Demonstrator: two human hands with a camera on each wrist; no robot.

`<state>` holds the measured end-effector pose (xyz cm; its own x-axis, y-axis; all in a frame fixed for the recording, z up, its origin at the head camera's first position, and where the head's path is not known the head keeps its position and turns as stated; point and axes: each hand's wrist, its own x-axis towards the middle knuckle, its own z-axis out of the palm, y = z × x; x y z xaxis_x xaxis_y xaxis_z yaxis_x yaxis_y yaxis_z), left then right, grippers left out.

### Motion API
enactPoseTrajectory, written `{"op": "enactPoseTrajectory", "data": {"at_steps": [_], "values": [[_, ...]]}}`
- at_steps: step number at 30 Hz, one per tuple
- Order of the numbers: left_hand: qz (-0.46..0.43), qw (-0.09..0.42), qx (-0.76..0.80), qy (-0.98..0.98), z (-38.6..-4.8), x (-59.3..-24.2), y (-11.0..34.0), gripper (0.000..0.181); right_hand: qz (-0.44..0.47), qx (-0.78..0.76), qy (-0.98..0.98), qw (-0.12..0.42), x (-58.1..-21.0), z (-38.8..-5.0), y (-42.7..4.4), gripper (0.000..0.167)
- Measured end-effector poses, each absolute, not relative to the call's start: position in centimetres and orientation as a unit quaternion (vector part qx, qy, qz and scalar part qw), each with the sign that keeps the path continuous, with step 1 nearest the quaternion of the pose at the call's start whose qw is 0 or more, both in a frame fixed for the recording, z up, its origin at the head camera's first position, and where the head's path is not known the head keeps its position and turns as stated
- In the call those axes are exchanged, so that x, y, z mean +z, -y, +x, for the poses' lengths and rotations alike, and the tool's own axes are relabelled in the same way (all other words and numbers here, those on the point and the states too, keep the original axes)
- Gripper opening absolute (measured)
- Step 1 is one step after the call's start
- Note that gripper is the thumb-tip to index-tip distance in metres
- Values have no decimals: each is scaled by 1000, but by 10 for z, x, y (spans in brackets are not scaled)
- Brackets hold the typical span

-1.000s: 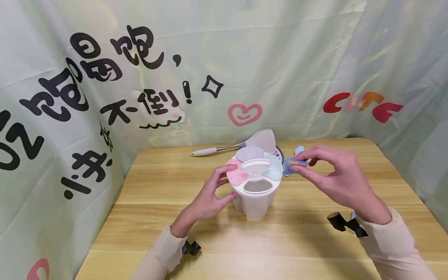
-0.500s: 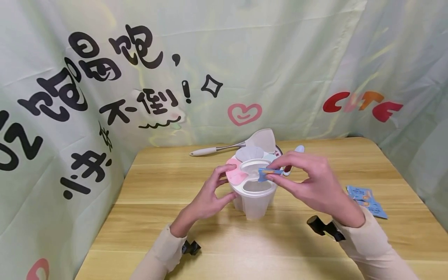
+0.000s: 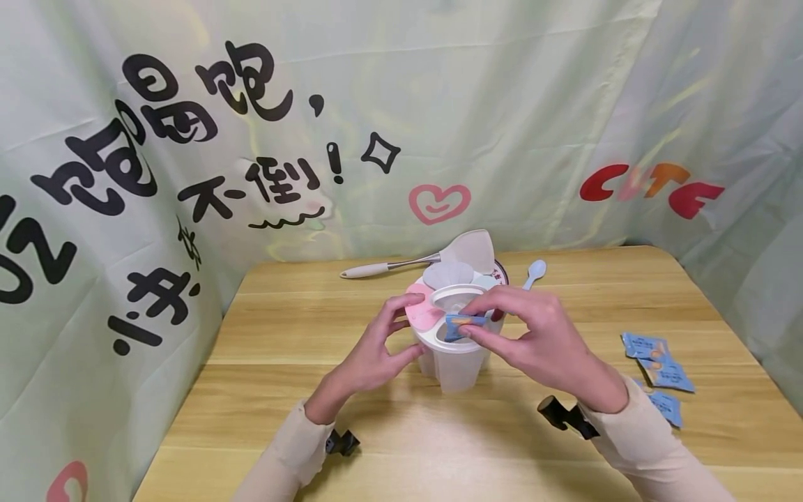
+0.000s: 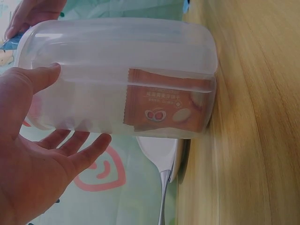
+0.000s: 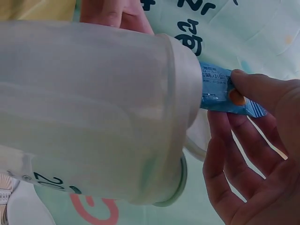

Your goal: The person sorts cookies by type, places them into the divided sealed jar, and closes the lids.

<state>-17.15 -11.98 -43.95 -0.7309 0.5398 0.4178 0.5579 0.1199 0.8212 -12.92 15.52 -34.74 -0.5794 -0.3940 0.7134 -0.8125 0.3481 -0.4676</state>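
Observation:
A clear plastic storage canister (image 3: 460,373) with pink, pale purple and pale blue lids stands upright on the table. Its front lid (image 3: 448,298) is flipped up, leaving an oval opening. My left hand (image 3: 375,348) grips the canister's left side, thumb in front and fingers behind. My right hand (image 3: 548,338) pinches a small blue snack packet (image 3: 456,326) between thumb and fingers. In the right wrist view, the blue packet (image 5: 218,89) is partly inside the opening. Through the wall in the left wrist view shows an orange-brown snack packet (image 4: 164,101) at the bottom.
Several blue packets (image 3: 668,376) lie on the table at the right, beyond my right forearm. Behind the canister rest a spatula (image 3: 470,252) and, farther right, a light blue spoon (image 3: 536,270). A printed cloth backdrop (image 3: 533,125) rises behind the table.
My right hand has carried the blue packet leftward from beside the canister and down into the front opening. Packets earlier hidden by the right arm now show. The left hand has stayed put.

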Motion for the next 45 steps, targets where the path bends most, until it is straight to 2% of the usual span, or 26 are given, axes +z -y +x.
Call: {"op": "enactPoseTrajectory", "data": {"at_steps": [5, 12, 19, 26, 31, 38, 45], "values": [[-368, 8, -552, 748, -172, -440, 120, 76, 402, 426, 765, 268, -354, -130, -154, 27], [-370, 13, -555, 745, -173, -441, 120, 75, 381, 422, 787, 238, -352, -128, -157, 37], [-369, 16, -555, 745, -173, -441, 120, 75, 364, 410, 810, 211, -349, -126, -160, 28], [-370, 19, -556, 744, -173, -442, 119, 75, 360, 411, 810, 214, -350, -123, -163, 30], [-372, 22, -555, 744, -173, -443, 119, 75, 352, 409, 811, 226, -350, -121, -172, 31], [-371, 19, -556, 743, -173, -443, 119, 75, 340, 399, 807, 273, -355, -123, -200, 34], [-370, 18, -557, 744, -173, -445, 120, 75, 278, 379, 832, 294, -361, -127, -235, 43]]}}
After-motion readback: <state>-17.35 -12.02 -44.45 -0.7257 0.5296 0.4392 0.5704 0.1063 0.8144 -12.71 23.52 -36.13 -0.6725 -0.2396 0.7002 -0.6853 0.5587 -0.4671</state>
